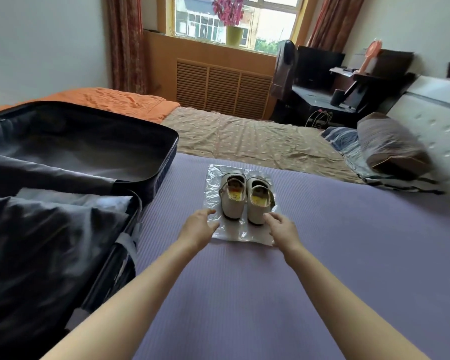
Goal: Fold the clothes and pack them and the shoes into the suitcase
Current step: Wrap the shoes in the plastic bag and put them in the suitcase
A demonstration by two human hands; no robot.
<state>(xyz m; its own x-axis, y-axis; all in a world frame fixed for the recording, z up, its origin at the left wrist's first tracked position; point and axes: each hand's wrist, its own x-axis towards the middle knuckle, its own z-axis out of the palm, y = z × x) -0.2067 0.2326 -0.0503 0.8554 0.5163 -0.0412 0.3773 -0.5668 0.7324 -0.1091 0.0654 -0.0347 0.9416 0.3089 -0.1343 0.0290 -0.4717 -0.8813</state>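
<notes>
A pair of pale slingback shoes [246, 197] with yellow insoles stands heels toward me on a clear plastic bag [234, 233], which lies flat on the purple mat [322, 242]. My left hand [198, 226] reaches in at the bag's left edge, just left of the left shoe's heel, fingers relaxed. My right hand [282, 229] is just right of the right shoe's heel, fingers loosely spread, holding nothing. A dark open suitcase [164, 162] lies at the left, with dark folded clothes [50, 237] in its near half.
Beyond the mat lies a brown dotted bedsheet [244, 136], with an orange cover [109, 100] at the far left. A brown pillow [392, 141] rests by the white headboard [439, 120] at right. A dark desk [348, 81] stands by the window.
</notes>
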